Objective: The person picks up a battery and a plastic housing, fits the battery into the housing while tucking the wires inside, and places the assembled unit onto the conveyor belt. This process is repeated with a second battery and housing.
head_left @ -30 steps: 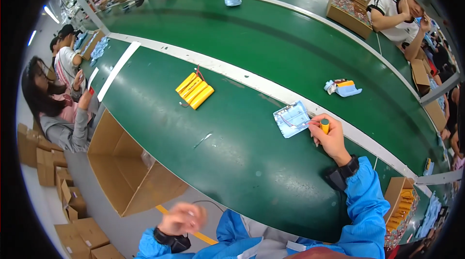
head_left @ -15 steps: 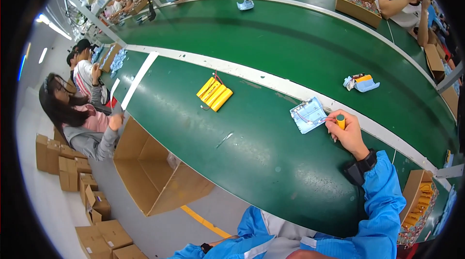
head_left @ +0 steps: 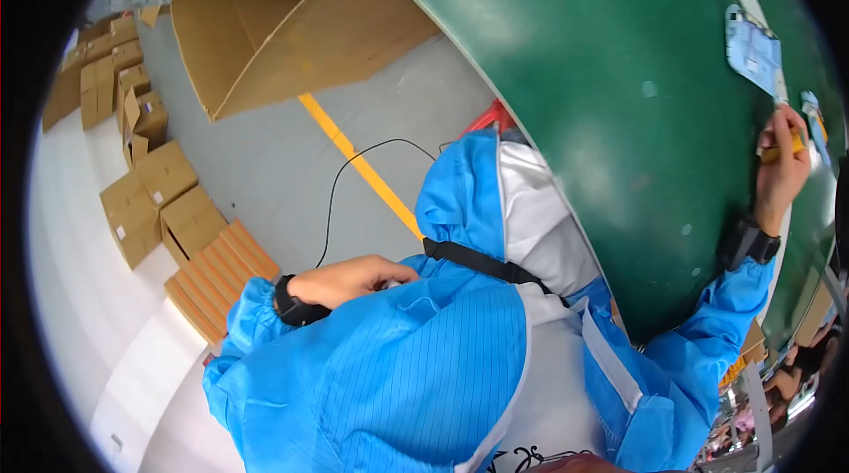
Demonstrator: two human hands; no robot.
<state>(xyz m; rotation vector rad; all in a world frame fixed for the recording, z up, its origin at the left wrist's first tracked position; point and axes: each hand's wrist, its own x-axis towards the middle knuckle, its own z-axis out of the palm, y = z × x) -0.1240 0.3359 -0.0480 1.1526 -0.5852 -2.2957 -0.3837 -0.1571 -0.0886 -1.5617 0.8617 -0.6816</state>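
My right hand (head_left: 778, 174) is at the far right over the green table, closed around a yellow cylindrical thing (head_left: 782, 149); its exact kind does not show. Just beyond its fingertips lies a light blue plastic case half (head_left: 753, 50), its open side up with small parts inside. Fingertips and case edge meet or nearly meet; I cannot tell which. My left hand (head_left: 349, 280) rests against the blue coat at my waist, fingers curled in. A small pale bit shows at its fingertips, too small to name.
The green tabletop (head_left: 610, 119) curves along my right. Another blue piece with yellow (head_left: 815, 126) lies past my right hand. A large open carton (head_left: 292, 57) stands beside the table; closed cartons (head_left: 146, 199) line the wall. A black cable (head_left: 332, 199) crosses the floor.
The view has swung down and left, onto my lap and the floor. My left hand has come into sight at my waist. My right hand still holds the yellow thing beside the blue case.
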